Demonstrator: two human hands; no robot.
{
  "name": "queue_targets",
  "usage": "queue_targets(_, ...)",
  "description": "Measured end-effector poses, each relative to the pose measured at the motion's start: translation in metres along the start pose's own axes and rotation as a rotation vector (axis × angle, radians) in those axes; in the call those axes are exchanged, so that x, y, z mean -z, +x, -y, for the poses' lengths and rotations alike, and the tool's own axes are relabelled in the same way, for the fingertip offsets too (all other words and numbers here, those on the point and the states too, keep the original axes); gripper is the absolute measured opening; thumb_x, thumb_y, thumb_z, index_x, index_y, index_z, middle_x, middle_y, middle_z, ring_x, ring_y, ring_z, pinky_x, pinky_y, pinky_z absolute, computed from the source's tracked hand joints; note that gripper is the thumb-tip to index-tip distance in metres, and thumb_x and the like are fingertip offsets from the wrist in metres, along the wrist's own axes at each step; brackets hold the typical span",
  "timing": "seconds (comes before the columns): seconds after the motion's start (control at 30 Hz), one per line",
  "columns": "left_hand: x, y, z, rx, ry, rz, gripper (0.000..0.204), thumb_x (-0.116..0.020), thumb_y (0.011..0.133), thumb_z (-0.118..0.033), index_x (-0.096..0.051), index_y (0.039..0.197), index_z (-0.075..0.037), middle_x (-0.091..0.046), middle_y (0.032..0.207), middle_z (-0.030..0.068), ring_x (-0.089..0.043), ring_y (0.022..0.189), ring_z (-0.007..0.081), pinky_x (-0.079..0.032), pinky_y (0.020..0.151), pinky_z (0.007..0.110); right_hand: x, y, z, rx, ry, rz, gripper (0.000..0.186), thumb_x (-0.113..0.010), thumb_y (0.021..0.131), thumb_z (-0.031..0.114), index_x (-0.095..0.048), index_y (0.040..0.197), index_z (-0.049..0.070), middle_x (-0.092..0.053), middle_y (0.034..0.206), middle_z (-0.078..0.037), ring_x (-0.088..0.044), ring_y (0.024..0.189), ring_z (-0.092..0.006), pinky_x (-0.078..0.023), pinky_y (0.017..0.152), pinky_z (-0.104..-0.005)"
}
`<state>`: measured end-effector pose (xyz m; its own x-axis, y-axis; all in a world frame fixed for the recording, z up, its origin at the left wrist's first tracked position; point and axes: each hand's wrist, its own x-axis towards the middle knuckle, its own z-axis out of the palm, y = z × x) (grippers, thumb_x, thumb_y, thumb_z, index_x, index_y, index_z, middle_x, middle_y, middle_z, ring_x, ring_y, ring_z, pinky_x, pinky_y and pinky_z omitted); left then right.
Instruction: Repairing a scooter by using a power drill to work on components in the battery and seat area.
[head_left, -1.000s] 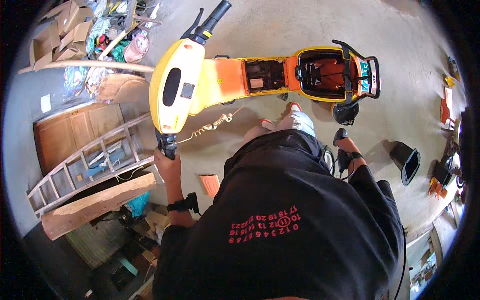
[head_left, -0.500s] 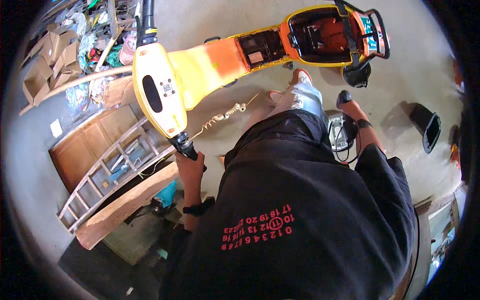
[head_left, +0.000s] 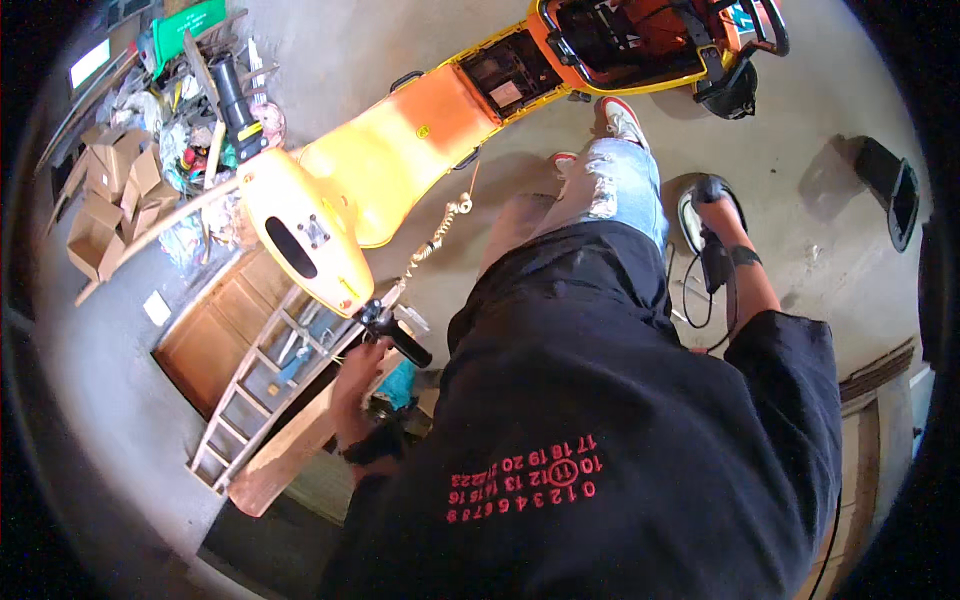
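An orange-and-yellow electric scooter (head_left: 385, 155) stretches from the left to the upper right, its seat compartment uncovered. My left hand (head_left: 362, 368) is at the inner end of the near black handlebar grip (head_left: 408, 346), by the lever. Its fingers are blurred and partly hidden, so whether they hold anything is unclear. Beyond my right leg, my right hand (head_left: 716, 215) is closed around a black rounded handle (head_left: 709, 188). Below that handle is a pale grey device (head_left: 690, 222), largely covered by my hand and forearm. A black cord (head_left: 690, 300) loops beside it. The device's kind does not show.
Behind the handlebar lie cardboard boxes (head_left: 100, 225), plastic bags and wood pieces. A wooden ladder (head_left: 235, 400) leans at the left beside a thick wooden plank (head_left: 285, 460). A coiled cream cord (head_left: 440, 235) hangs near the scooter. A black bin-like container (head_left: 890, 185) lies at the right.
The scooter's handlebar has turned and its body has shifted left in the view. My left hand has slid from around the grip toward its inner end. My right hand still holds the black handle.
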<state>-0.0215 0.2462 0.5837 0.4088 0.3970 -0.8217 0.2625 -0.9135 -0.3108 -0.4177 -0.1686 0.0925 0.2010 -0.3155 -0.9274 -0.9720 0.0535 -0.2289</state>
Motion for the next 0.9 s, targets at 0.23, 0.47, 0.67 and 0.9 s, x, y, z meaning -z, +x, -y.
queue_targets(0.23, 0.071, 0.002, -0.094, -0.521, 0.097, -0.773, 0.057, -0.066, 0.087, -0.033, -0.051, 0.126, 0.006, -0.057, 0.121, 0.0171, -0.055, 0.112, 0.0266, -0.041, 0.097, 0.034, -0.005, -0.045, -0.003, -0.269, 0.07, 0.079, 0.039, -0.058, 0.084, 0.035, -0.064, 0.098, -0.001, -0.065, 0.074, -0.012, -0.061, 0.051, -0.0228, -0.051, 0.048, -0.0379)
queue_targets(0.47, 0.087, 0.028, -0.152, -0.496, -0.155, -0.638, 0.089, -0.07, 0.084, -0.026, -0.013, 0.148, -0.001, -0.037, 0.142, 0.0187, -0.042, 0.127, 0.0275, -0.036, 0.105, 0.037, -0.043, -0.051, -0.025, -0.287, 0.463, 0.072, 0.03, -0.067, 0.079, 0.03, -0.059, 0.086, 0.002, -0.055, 0.062, -0.006, -0.054, 0.048, -0.0168, -0.049, 0.044, -0.0337)
queue_targets(0.67, 0.137, 0.088, -0.079, -0.608, -0.632, -0.428, 0.054, -0.042, 0.101, -0.029, -0.023, 0.147, -0.006, -0.04, 0.143, 0.013, -0.043, 0.128, 0.0261, -0.036, 0.107, 0.04, -0.056, -0.046, -0.011, -0.371, 0.423, 0.088, 0.025, -0.066, 0.076, 0.026, -0.06, 0.085, 0.003, -0.056, 0.065, -0.004, -0.054, 0.05, -0.0171, -0.049, 0.046, -0.0358)
queue_targets(0.9, 0.143, 0.109, -0.06, -0.739, -0.814, -0.235, 0.062, -0.055, 0.094, -0.02, -0.027, 0.146, -0.004, -0.04, 0.143, 0.0114, -0.041, 0.13, 0.0234, -0.032, 0.109, 0.035, -0.032, -0.048, 0.01, 0.032, 0.401, 0.078, 0.022, -0.062, 0.079, 0.025, -0.058, 0.087, 0.005, -0.056, 0.065, -0.006, -0.055, 0.052, -0.0193, -0.047, 0.048, -0.0367)
